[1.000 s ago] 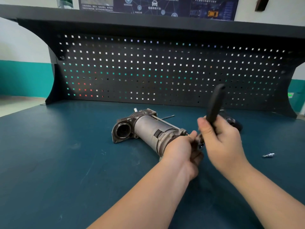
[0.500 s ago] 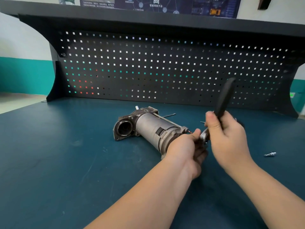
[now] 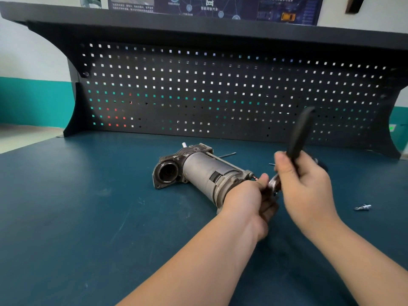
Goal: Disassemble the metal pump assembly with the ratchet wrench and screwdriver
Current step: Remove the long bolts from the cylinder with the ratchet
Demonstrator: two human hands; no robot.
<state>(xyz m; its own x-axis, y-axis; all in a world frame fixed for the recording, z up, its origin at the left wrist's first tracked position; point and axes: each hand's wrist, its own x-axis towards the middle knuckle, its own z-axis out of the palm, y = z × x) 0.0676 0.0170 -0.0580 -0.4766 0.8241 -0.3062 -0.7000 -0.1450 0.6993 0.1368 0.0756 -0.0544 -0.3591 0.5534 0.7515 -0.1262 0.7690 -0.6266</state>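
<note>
Pump [image 3: 203,173] lies mostly whole; one bolt [image 3: 362,207] loose right of it. Our left hand [image 3: 247,195] grips its end, right hand [image 3: 306,180] the ratchet [image 3: 299,133].

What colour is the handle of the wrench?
Black, seen in the head view: the wrench handle.

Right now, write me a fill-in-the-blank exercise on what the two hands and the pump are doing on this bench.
1. The right hand grips the black handle of the ratchet wrench, which points ____.
2. The left hand steadies the near end of the pump assembly, which lies on its ____.
3. A loose bolt lies on the blue bench top, off to the person's ____.
4. Behind the bench stands a black ____ panel.

Missing words: up; side; right; perforated
</note>
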